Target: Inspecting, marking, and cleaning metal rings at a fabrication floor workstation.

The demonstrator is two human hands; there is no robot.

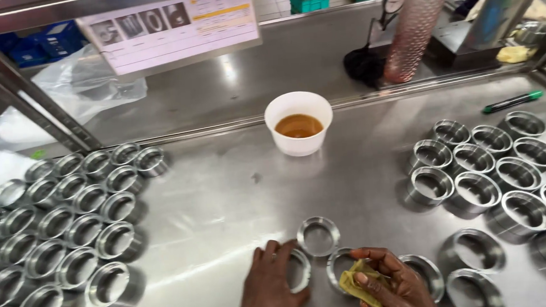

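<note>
Resting at the bottom centre of the frame, the left hand [271, 287] lay with spread fingers on a metal ring [299, 269] flat on the steel worktop [225, 193]. Just right of it, the right hand [392, 281] had its fingers closed on a yellow cloth [359, 284] over a second ring [338, 263]. A loose ring [318, 236] sat just above them. Ring clusters filled the left [71, 226] and right [498, 173] edges, and a white cup of amber liquid [299, 123] stood at centre.

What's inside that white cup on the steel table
The white cup holds a brownish-amber liquid, filling it partway. The liquid is murky, so the cup's bottom and anything sunk in it cannot be seen.
</note>
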